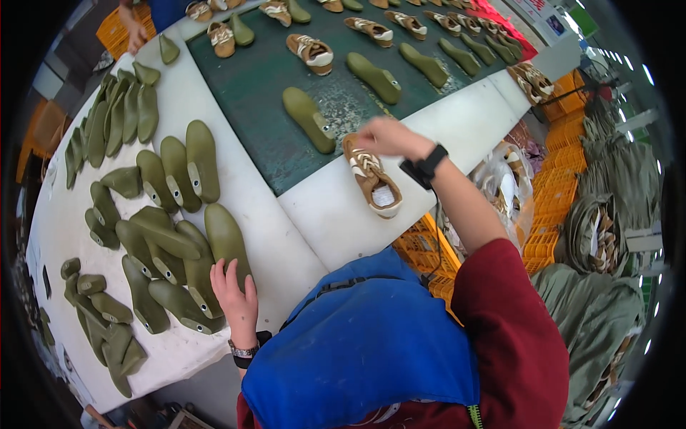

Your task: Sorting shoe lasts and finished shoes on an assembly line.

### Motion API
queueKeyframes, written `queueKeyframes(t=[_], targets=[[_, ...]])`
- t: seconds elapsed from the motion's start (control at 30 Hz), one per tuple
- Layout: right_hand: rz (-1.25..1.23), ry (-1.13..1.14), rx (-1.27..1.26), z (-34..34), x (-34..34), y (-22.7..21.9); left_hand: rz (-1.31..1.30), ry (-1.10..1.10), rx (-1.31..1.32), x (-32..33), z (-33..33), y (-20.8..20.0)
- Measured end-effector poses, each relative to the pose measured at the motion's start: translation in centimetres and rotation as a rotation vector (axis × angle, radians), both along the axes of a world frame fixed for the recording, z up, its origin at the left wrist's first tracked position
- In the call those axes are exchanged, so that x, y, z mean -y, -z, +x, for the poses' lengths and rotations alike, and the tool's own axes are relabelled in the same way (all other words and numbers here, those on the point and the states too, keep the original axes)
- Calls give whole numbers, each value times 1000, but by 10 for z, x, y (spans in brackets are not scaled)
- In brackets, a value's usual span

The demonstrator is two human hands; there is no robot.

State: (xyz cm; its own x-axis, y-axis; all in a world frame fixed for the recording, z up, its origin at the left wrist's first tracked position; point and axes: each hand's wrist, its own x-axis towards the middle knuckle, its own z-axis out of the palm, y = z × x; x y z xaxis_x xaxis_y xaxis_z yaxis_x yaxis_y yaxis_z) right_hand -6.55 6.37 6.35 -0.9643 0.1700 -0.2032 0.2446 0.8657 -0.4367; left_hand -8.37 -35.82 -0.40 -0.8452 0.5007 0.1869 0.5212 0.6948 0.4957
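A brown shoe (pixel 374 187) with white laces and a white heel lies on the white table edge, its toe pointing toward the green surface. My right hand (pixel 391 138) is at its toe, fingers curled and closed on it; the fingertips are partly hidden. My left hand (pixel 237 294) rests at the lower end of an olive-green shoe last (pixel 224 232), fingers stretched and apart, not wrapped round it. Another green last (pixel 309 120) lies on the green surface, just left of the brown shoe.
Many loose lasts (pixel 146 236) cover the white table (pixel 286 247) at left. Rows of brown shoes (pixel 310 53) and lasts fill the green conveyor-like surface (pixel 243 93). Orange crates (pixel 557 168) and a plastic bag (pixel 504 182) stand at right. Another person's hand (pixel 136 36) shows far left.
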Motion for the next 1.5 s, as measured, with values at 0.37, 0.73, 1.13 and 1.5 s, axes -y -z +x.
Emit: queueKeyframes(t=[0.37, 0.73, 1.13, 1.5], targets=[[-883, 581, -199, 143, 47, 47, 186, -46, 106, 1, -35, 42], [-1254, 431, -324, 51, 51, -25, 204, -120, -17, -4, -24, 45], [-93, 9, -223, -160, 51, 59, 255, -202, 95, -6, -17, 30], [-219, -283, -199, -145, 113, 93, 317, -249, 92, -6, -26, 27]])
